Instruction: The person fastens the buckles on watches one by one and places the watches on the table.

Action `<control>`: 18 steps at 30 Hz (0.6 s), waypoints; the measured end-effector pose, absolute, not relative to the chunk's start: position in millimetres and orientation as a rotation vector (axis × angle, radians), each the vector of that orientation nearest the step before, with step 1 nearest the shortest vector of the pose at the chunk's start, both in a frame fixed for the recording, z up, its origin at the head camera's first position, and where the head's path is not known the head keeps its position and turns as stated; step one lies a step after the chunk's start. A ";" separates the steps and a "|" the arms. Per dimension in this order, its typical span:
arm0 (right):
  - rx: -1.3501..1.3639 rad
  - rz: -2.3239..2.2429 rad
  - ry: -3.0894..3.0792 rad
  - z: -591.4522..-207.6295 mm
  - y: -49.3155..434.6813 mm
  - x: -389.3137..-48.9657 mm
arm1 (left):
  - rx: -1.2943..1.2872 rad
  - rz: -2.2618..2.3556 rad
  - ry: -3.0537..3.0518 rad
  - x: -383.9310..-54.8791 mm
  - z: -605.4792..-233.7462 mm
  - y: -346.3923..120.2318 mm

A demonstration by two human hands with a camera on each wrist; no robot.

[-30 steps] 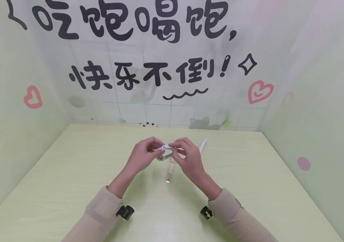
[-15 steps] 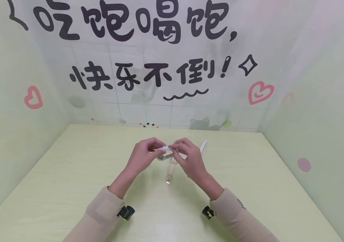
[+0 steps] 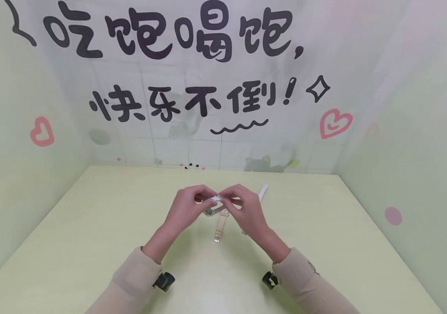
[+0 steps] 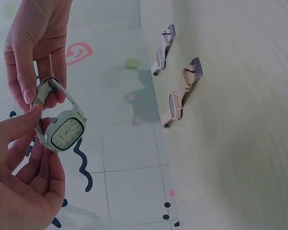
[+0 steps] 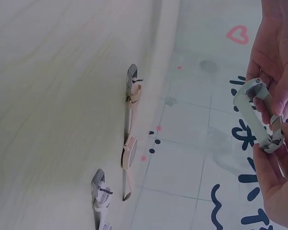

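Note:
Both hands hold a pale green wristwatch (image 4: 67, 130) up in front of me, its strap bent into a loop and its squarish dial showing in the left wrist view. My left hand (image 3: 187, 208) pinches the strap on the side by the case. With thumb and fingers, my right hand (image 3: 247, 208) pinches the strap at the metal buckle (image 5: 271, 143), which the fingers partly cover. Below them a beige wristwatch (image 3: 220, 226) lies stretched out on the table. Another watch, with a white strap (image 3: 263, 192), lies partly hidden behind my right hand.
The light wooden table (image 3: 105, 244) is bounded by a printed back wall (image 3: 192, 148) and pale side walls. Dark wrist cameras (image 3: 164, 281) are fixed at both sleeve cuffs.
My hands have drawn closer together, fingertips now meeting over the pale green watch's strap. The whole head view has shifted slightly downward; the watches on the table lie as before.

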State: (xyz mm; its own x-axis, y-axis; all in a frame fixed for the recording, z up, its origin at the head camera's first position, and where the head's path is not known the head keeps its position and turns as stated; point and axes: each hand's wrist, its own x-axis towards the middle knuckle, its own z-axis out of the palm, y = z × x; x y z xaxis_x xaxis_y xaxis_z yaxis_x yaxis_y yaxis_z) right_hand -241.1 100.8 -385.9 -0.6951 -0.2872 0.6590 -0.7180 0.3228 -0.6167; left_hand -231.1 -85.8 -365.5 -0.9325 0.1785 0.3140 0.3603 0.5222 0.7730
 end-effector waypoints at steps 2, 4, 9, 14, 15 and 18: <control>0.878 1.357 -2.165 -385.0 100.3 -240.4 | -0.465 -1.337 -2.561 -230.1 -364.6 -84.6; 0.868 1.366 -2.175 -384.7 100.4 -239.9 | -0.477 -1.305 -2.567 -229.9 -364.7 -84.6; 0.842 1.402 -2.201 -383.7 101.6 -238.3 | -0.495 -1.340 -2.597 -228.9 -364.7 -86.8; 0.866 1.436 -2.179 -384.1 102.7 -237.5 | -0.487 -1.431 -2.619 -229.0 -363.9 -86.9; 0.878 1.435 -2.179 -384.3 102.7 -237.5 | -0.483 -1.443 -2.620 -229.0 -363.8 -86.7; 0.903 1.436 -2.180 -384.1 102.7 -238.4 | -0.474 -1.495 -2.607 -229.6 -364.1 -87.4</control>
State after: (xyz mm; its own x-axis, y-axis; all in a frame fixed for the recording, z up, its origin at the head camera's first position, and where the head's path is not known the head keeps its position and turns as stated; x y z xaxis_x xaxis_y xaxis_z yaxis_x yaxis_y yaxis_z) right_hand -238.4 102.7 -384.1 -0.7230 -0.3051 0.6198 -0.6899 0.2728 -0.6705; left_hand -229.6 -87.4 -364.1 -0.9467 0.2176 0.2375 0.3149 0.4700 0.8246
